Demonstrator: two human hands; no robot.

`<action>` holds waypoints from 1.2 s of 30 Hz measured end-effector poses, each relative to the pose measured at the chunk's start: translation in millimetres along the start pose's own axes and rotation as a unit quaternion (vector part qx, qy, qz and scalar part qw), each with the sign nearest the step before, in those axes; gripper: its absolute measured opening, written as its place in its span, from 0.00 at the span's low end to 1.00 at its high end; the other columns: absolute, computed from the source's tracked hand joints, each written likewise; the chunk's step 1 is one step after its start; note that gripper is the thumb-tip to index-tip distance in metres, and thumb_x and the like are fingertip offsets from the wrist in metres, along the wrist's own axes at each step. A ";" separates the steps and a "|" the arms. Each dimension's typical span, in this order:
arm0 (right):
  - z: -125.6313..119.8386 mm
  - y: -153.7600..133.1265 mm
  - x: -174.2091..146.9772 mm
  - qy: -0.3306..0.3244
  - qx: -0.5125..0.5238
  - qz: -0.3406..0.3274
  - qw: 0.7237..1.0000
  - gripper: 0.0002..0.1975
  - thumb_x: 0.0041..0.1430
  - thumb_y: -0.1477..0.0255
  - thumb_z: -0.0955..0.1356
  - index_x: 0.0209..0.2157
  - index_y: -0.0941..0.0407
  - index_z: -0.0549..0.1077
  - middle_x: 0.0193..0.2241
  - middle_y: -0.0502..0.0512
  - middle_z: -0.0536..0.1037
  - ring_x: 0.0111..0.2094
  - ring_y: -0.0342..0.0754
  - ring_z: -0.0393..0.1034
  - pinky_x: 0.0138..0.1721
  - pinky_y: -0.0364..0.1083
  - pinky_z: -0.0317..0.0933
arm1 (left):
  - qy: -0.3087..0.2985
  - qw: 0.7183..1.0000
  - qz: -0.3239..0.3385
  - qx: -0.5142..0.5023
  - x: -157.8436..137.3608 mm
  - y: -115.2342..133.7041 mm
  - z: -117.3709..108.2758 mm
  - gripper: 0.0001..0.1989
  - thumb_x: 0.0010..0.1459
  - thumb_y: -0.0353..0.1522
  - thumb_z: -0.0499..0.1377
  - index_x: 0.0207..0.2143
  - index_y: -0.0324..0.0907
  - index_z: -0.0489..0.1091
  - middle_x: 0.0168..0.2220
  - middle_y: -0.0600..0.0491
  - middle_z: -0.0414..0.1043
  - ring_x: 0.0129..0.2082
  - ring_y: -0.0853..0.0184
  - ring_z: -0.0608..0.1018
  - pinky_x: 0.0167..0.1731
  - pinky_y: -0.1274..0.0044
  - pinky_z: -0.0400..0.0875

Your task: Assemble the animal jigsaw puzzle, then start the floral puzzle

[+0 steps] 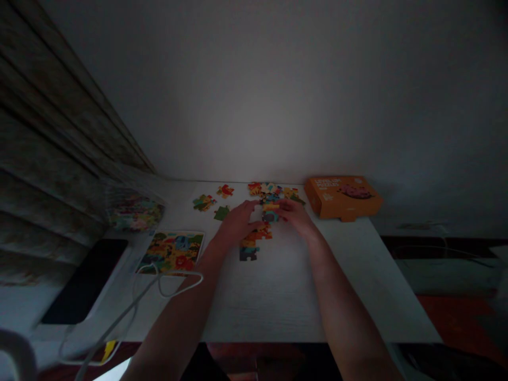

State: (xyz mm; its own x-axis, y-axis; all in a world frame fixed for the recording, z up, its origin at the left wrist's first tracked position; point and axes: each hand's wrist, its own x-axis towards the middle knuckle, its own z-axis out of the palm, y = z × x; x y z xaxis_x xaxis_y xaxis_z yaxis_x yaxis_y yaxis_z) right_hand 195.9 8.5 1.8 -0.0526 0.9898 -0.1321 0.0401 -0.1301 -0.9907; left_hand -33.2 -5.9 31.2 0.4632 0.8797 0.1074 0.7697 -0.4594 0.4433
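My right hand (294, 214) pinches a puzzle piece (271, 213) with yellow, teal and grey on it, close above the white table. My left hand (237, 225) is open, thumb and fingers apart, and its thumb reaches the edge of some joined puzzle pieces (250, 247) in orange, yellow and dark grey. Behind the hands lies a heap of loose puzzle pieces (270, 189), partly covered by my fingers. Several more loose pieces, among them a green piece (221, 212) and a red-orange piece (225, 191), lie beyond my left hand.
An orange puzzle box (343, 197) stands at the back right. On the left are a picture card (174, 251) with animals, a white cable (159, 275) across it, a black phone (85, 280) and a plastic-wrapped picture (135, 212). A curtain (59, 106) hangs at the left; a wall closes off the back.
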 end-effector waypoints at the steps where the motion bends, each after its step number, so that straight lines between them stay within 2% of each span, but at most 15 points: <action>1: -2.0 1.3 1.0 0.010 0.000 0.005 1.000 0.20 0.40 0.61 0.77 0.36 0.54 0.77 0.29 0.51 0.79 0.26 0.44 0.68 0.25 0.42 0.57 | -0.030 0.999 -0.020 -0.010 -1.1 -3.0 -1.0 0.21 0.64 0.41 0.62 0.57 0.46 0.69 0.49 0.48 0.77 0.45 0.60 0.80 0.44 0.71 0.72; 3: -6.2 2.7 2.3 0.025 -0.005 0.013 1.000 0.20 0.39 0.61 0.78 0.35 0.55 0.76 0.27 0.50 0.78 0.24 0.43 0.66 0.24 0.42 0.56 | -0.098 0.994 -0.035 -0.022 -3.7 -7.9 -2.5 0.12 0.63 0.41 0.62 0.47 0.46 0.74 0.40 0.52 0.79 0.37 0.62 0.80 0.37 0.74 0.70; 5: -9.5 2.5 2.5 0.036 -0.013 0.015 0.999 0.20 0.39 0.60 0.78 0.34 0.54 0.76 0.25 0.48 0.77 0.22 0.42 0.64 0.23 0.42 0.55 | -0.144 0.989 -0.033 -0.021 -6.6 -9.5 -3.4 0.08 0.62 0.40 0.63 0.39 0.46 0.74 0.35 0.54 0.79 0.34 0.63 0.80 0.32 0.75 0.67; 9: -11.7 -0.7 -0.5 0.036 -0.014 0.010 0.999 0.18 0.40 0.61 0.78 0.33 0.54 0.76 0.24 0.48 0.77 0.21 0.42 0.65 0.23 0.42 0.59 | -0.176 0.983 -0.051 -0.007 -8.7 -7.1 -5.0 0.07 0.59 0.38 0.64 0.34 0.45 0.72 0.33 0.54 0.78 0.31 0.64 0.78 0.30 0.76 0.64; 11: -10.5 -2.1 -3.9 0.000 -0.018 0.022 1.000 0.16 0.41 0.61 0.78 0.30 0.54 0.76 0.23 0.48 0.76 0.21 0.43 0.66 0.23 0.43 0.62 | -0.180 0.981 -0.070 -0.015 -7.5 -8.9 -5.5 0.07 0.58 0.38 0.65 0.34 0.45 0.72 0.33 0.54 0.78 0.31 0.65 0.78 0.29 0.77 0.64; 13: -7.4 -2.5 -8.1 -0.067 -0.027 0.046 0.996 0.14 0.41 0.62 0.79 0.28 0.53 0.76 0.22 0.48 0.76 0.21 0.44 0.68 0.23 0.44 0.65 | -0.165 0.982 -0.087 -0.027 -5.5 -14.5 -6.1 0.08 0.56 0.38 0.65 0.34 0.44 0.72 0.33 0.54 0.78 0.32 0.65 0.78 0.29 0.77 0.64; 17: 5.4 -0.9 -15.7 -0.190 -0.051 0.099 0.975 0.14 0.41 0.64 0.80 0.27 0.54 0.76 0.21 0.48 0.77 0.20 0.45 0.70 0.22 0.44 0.67 | -0.138 0.984 -0.109 -0.026 -1.8 -28.6 -9.1 0.10 0.54 0.40 0.66 0.35 0.44 0.73 0.34 0.53 0.78 0.34 0.64 0.78 0.31 0.76 0.64; 20: 18.4 -0.3 -18.0 -0.222 -0.088 0.130 0.962 0.13 0.44 0.68 0.79 0.28 0.56 0.74 0.21 0.47 0.77 0.20 0.43 0.71 0.23 0.41 0.66 | -0.146 0.982 -0.117 -0.023 -1.2 -33.6 -12.6 0.11 0.54 0.40 0.66 0.34 0.43 0.73 0.34 0.53 0.77 0.34 0.63 0.77 0.32 0.76 0.63; 23: 28.9 -1.8 -19.2 -0.221 -0.130 0.144 0.956 0.11 0.48 0.72 0.77 0.28 0.56 0.73 0.20 0.47 0.76 0.20 0.42 0.70 0.23 0.40 0.64 | -0.154 0.981 -0.115 -0.035 -2.3 -34.2 -14.9 0.10 0.54 0.39 0.65 0.33 0.43 0.72 0.33 0.52 0.76 0.34 0.64 0.75 0.31 0.76 0.62; 27: 36.4 -7.6 -23.4 -0.191 -0.224 0.112 0.949 0.08 0.49 0.75 0.76 0.26 0.56 0.72 0.19 0.47 0.75 0.20 0.41 0.68 0.21 0.39 0.59 | -0.150 0.980 -0.111 -0.065 -3.9 -34.7 -14.2 0.08 0.55 0.38 0.64 0.32 0.43 0.71 0.32 0.53 0.74 0.33 0.65 0.74 0.31 0.76 0.61; 31: 41.8 -16.1 -28.7 -0.173 -0.321 0.066 0.929 0.07 0.49 0.77 0.74 0.25 0.56 0.73 0.17 0.45 0.73 0.20 0.42 0.66 0.22 0.40 0.55 | -0.155 0.979 -0.092 -0.093 -4.3 -35.1 -10.8 0.05 0.54 0.34 0.62 0.31 0.43 0.70 0.31 0.54 0.74 0.32 0.66 0.74 0.31 0.76 0.61; 36: 46.3 -21.3 -30.9 -0.189 -0.348 0.021 0.918 0.05 0.49 0.77 0.74 0.28 0.55 0.75 0.22 0.44 0.76 0.24 0.42 0.68 0.26 0.40 0.56 | -0.165 0.975 -0.088 -0.122 -4.4 -32.3 -9.6 0.03 0.54 0.32 0.61 0.31 0.42 0.70 0.29 0.55 0.73 0.30 0.67 0.73 0.30 0.77 0.62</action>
State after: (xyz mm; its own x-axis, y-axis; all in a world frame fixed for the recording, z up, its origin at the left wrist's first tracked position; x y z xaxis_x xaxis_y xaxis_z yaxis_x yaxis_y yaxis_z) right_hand 150.5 -22.0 25.4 -0.3735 0.8774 -0.3013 0.6712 0.0314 -0.7406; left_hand -64.3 6.3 25.0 0.4795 0.8369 -0.2640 0.7420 -0.2260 0.6311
